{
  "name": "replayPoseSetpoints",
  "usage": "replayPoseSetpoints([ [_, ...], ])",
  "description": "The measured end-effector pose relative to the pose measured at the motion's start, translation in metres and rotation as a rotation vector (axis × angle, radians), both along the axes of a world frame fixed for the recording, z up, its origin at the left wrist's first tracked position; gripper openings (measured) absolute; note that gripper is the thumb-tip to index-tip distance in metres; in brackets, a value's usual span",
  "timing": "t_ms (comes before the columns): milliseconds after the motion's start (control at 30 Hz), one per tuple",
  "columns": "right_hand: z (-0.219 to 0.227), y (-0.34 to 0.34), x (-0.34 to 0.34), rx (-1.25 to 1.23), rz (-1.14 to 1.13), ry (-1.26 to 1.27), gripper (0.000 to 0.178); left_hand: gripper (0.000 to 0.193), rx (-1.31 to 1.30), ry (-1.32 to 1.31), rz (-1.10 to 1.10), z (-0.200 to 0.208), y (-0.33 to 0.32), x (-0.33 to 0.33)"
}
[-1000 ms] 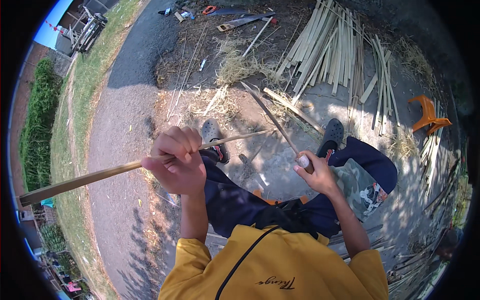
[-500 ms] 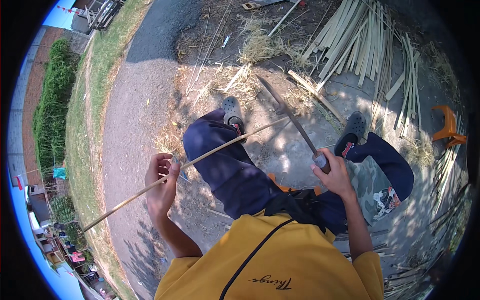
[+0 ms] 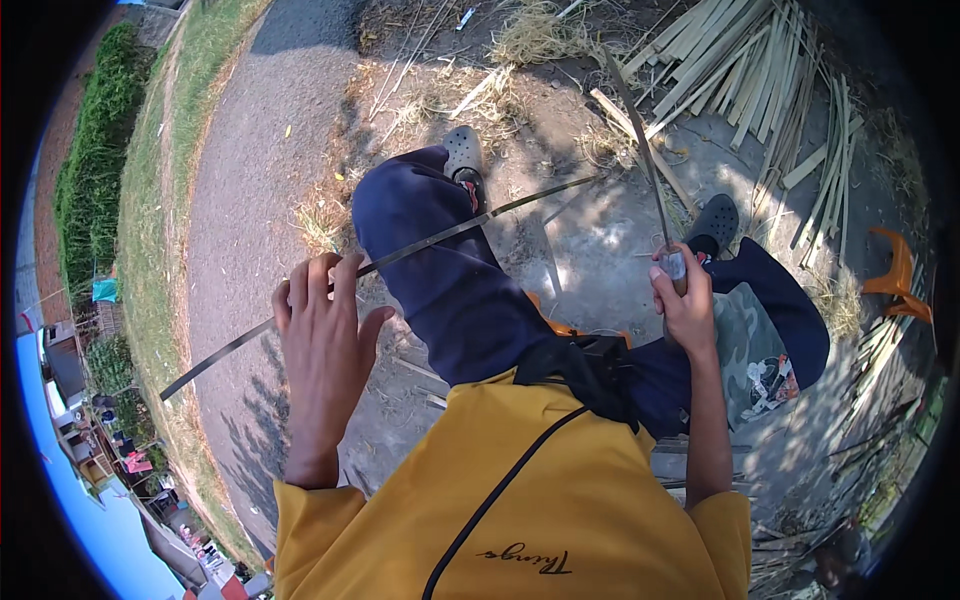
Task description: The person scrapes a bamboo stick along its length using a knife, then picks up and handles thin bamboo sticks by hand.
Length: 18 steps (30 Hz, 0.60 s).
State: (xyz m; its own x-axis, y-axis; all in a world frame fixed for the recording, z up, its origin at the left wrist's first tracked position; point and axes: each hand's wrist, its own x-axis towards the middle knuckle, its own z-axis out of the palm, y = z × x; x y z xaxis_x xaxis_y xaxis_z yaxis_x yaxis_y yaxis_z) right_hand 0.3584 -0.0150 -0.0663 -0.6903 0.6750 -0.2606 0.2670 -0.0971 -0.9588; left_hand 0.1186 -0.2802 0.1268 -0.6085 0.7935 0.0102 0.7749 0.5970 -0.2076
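My left hand is over a long thin bamboo strip, its back up and its fingers bent over the strip, the thumb out to the side. The strip slants across my left knee, its dark side showing, with one end at the far left and the other near the middle of the view. The fingertips are partly hidden. My right hand is closed round the handle of a long-bladed knife, held over my right leg with its blade upward and away from me. The blade is apart from the strip's far end.
Many split bamboo strips lie in a heap at the far right. Curly shavings litter the ground ahead. An orange plastic stool is at the right. A camouflage cloth covers part of my right leg. A paved path runs along the left.
The strip has turned from its pale side to its dark side. My left hand has rolled from fingers up to back up. The knife has moved right and stands more upright, away from the strip.
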Motion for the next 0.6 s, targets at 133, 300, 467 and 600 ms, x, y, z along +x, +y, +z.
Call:
replayPoseSetpoints([
  [133,0.007,0.002,-0.003,0.092,0.011,-0.032,0.021,0.024,-0.337,-0.105,0.169,-0.011,-0.021,-0.03],
  [300,0.023,0.004,0.011,0.201,-0.061,-0.056,0.022,0.017,-0.145,-0.331,0.026,-0.011,-0.019,-0.025],
  [467,0.056,0.013,0.009,0.036,-0.129,0.029,0.022,0.015,0.426,-1.243,0.252,-0.078,0.004,-0.012],
  [600,0.052,0.031,0.005,-0.083,-0.111,0.041,0.018,0.012,0.586,-2.017,0.484,-0.184,0.069,0.025],
])
